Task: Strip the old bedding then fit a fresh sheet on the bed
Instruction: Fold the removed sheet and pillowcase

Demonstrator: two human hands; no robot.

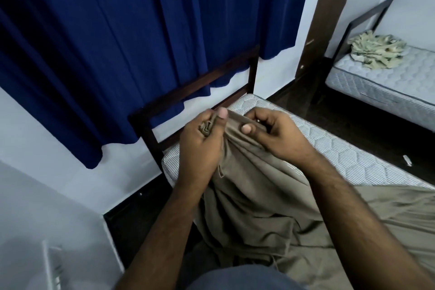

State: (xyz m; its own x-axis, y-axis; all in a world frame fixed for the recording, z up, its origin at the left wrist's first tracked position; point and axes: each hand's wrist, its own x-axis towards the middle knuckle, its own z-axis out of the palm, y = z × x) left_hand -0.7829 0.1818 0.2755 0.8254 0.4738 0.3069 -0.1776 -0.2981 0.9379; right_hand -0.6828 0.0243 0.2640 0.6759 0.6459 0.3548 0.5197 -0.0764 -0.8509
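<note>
Bare mattress [334, 146] under blue curtain [117, 42]. Tan sheet [259, 207] bunched over its head corner; left hand [200, 143] and right hand [277, 134] both pinch the sheet's hem.

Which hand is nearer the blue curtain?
Left. The left hand grips the tan sheet close below the blue curtain; the right hand grips it farther right, over the mattress.
</note>
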